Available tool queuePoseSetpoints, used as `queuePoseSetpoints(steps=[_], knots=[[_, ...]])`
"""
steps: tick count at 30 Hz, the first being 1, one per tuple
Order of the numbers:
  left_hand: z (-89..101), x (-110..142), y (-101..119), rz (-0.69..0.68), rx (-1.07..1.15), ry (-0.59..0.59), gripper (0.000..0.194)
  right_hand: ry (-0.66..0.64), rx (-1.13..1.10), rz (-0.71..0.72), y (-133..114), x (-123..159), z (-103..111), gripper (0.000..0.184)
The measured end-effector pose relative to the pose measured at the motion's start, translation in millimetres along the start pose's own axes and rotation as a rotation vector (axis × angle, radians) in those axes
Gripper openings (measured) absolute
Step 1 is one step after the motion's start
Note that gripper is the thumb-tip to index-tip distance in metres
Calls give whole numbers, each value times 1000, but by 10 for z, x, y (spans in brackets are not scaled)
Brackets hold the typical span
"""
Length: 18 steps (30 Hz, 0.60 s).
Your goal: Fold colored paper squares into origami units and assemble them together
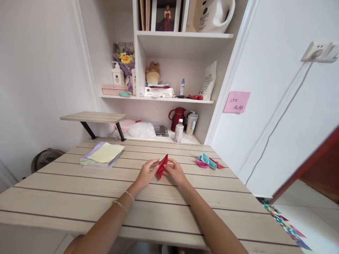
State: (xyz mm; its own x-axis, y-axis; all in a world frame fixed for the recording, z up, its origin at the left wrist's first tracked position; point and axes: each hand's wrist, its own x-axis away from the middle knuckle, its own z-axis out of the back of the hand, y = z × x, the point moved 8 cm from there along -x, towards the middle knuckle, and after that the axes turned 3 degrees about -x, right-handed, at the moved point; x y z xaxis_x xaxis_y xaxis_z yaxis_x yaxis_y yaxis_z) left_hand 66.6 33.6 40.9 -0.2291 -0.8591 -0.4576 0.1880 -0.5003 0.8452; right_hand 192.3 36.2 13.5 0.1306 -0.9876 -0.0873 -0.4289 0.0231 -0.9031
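Observation:
Between both hands, just above the table, is a folded piece of red origami paper (162,167), pointed at its top and bottom ends. My left hand (147,172) pinches its left side with thumb and fingers. From the right, my right hand (174,171) grips the opposite side, the thumb pressed on its face. Some fingertips are hidden behind the paper. Off to the right on the table lies a small group of folded paper pieces (208,161) in blue, pink and red. A stack of coloured paper sheets (104,154), yellow on top, rests at the left.
The slatted wooden table (159,218) meets a white shelf unit. At its back stand a clear bottle (178,131), a red jug (178,118) and a cup (191,123). A small raised shelf (93,117) stands back left. Many folded papers (287,225) lie on the floor right.

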Motion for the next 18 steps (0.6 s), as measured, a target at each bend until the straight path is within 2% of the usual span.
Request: queuePoseSetpoints(steps=[4, 7, 10, 13, 16, 18], knots=[[-70, 63, 227, -107, -133, -34, 28, 58, 24, 34, 37, -15, 56, 49], [-122, 93, 320, -155, -186, -35, 33, 76, 164, 85, 2, -5, 73, 48], [-107, 98, 274, -131, -216, 22, 41, 109, 498, 239, -164, 62, 19, 39], [-68, 90, 138, -42, -211, 50, 34, 81, 739, 344, -266, 145, -132, 36], [-21, 74, 38, 29, -181, 57, 27, 60, 757, 369, -268, 166, -190, 38], [15, 59, 7, 58, -135, 82, 29, 102, 714, 365, -255, 135, -116, 38]])
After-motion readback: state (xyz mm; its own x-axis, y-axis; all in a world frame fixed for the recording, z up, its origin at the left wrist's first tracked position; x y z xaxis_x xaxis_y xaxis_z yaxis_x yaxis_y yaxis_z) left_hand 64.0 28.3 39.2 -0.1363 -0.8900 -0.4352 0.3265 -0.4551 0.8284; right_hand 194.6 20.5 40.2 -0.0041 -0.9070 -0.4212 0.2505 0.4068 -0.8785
